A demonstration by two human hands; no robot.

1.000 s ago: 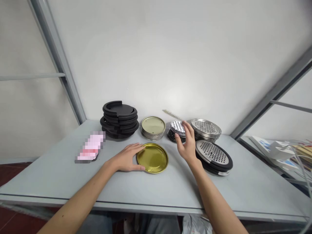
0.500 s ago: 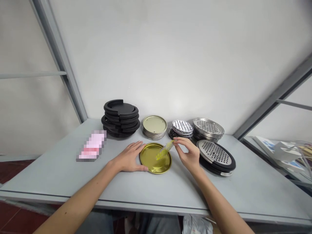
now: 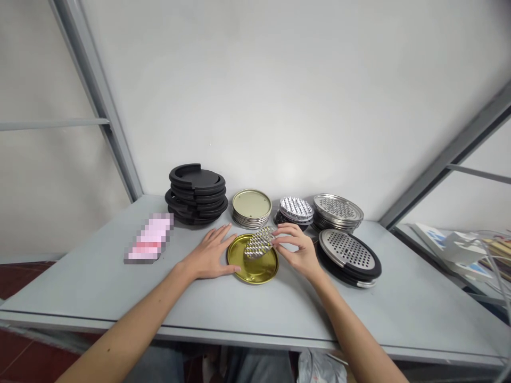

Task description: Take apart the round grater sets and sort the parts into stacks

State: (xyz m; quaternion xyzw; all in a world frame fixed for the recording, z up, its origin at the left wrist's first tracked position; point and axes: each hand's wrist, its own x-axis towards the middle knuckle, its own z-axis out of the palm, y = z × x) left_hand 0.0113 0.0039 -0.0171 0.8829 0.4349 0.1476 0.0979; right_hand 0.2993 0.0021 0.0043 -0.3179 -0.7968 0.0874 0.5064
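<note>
A round gold metal lid (image 3: 255, 272) lies on the table with its shallow inside facing up. My left hand (image 3: 211, 255) rests flat beside its left edge, fingers spread, the thumb on the rim. Between the thumb and fingers of my right hand (image 3: 296, 249) is a round metal grater disc (image 3: 258, 243) with raised teeth. The disc is tilted above the upper part of the gold lid, and I cannot tell whether it touches it. Behind my right hand stands a stack of similar toothed discs (image 3: 296, 207).
Along the wall stand a stack of black plastic rings (image 3: 196, 194), a stack of gold lids (image 3: 252, 206) and a stack of larger perforated metal discs (image 3: 339, 208). Black-rimmed perforated discs (image 3: 351, 255) lie to the right. A blurred pink item (image 3: 151, 236) is at left.
My right hand has moved slightly left, bringing the grater disc further over the gold lid. The disc has turned from nearly edge-on to show its toothed face. My left hand stays at the lid.
</note>
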